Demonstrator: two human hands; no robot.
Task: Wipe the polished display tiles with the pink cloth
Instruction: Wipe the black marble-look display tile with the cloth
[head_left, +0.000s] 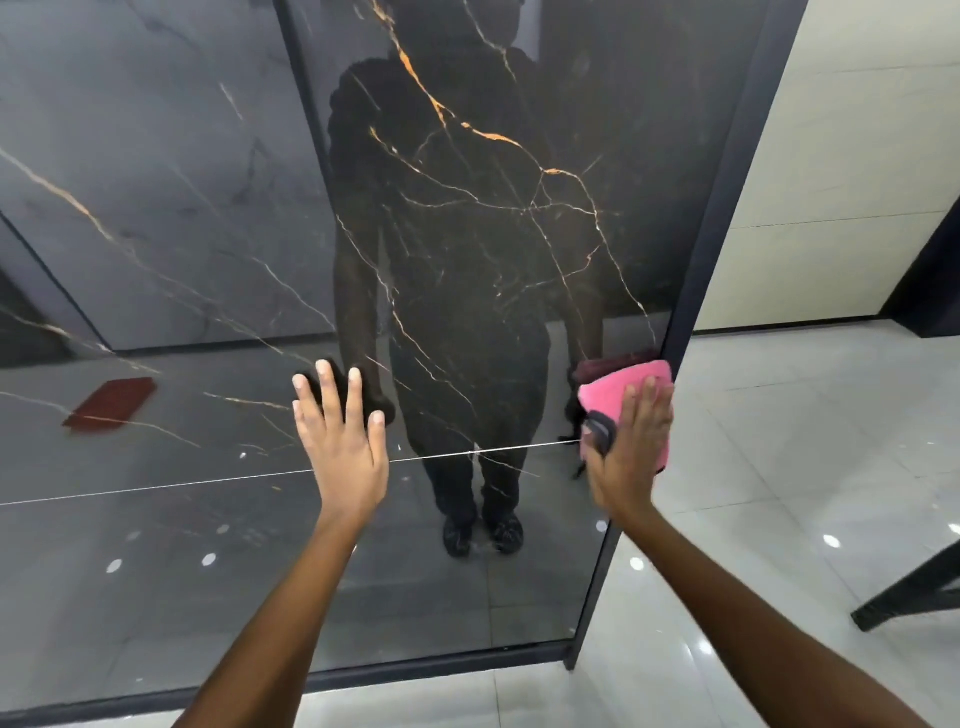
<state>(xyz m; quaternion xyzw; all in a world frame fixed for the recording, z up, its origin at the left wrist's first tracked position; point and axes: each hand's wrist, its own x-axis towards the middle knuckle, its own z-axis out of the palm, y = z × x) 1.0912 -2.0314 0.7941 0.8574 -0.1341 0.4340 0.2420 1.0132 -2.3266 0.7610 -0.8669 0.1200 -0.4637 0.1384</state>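
1. The pink cloth (631, 400) was folded into a pad and lay flat against the upper display tile (467, 234), at that tile's right edge, just beside the dark frame post (722, 218) and a little above the thin joint (208, 480) between the two tiles.
2. The right hand (631, 447) pressed the cloth to the tile with its fingers straight and close together; a dark band (600, 431) showed at the thumb side, though I could not tell what it was.
3. The left hand (340, 441) was spread flat on the same tile, fingers straight and apart, holding nothing, well to the left of the cloth and level with it.
4. Both forearms were bare and reached up from the bottom of the view.
5. The upper tile was black, glossy, and crossed by white and orange veins; the lower display tile (363, 571) below the joint was as dark and as shiny.
6. The polish gave back a dark reflection of a person (467, 312) standing between the two hands, and of a reddish flat thing (111, 402) on the floor at the left.
7. To the right of the post ran a pale tiled floor (779, 493) with bright light spots, a cream wall (857, 156) behind it, and a black leg of some furniture (909, 592) at the far right edge.
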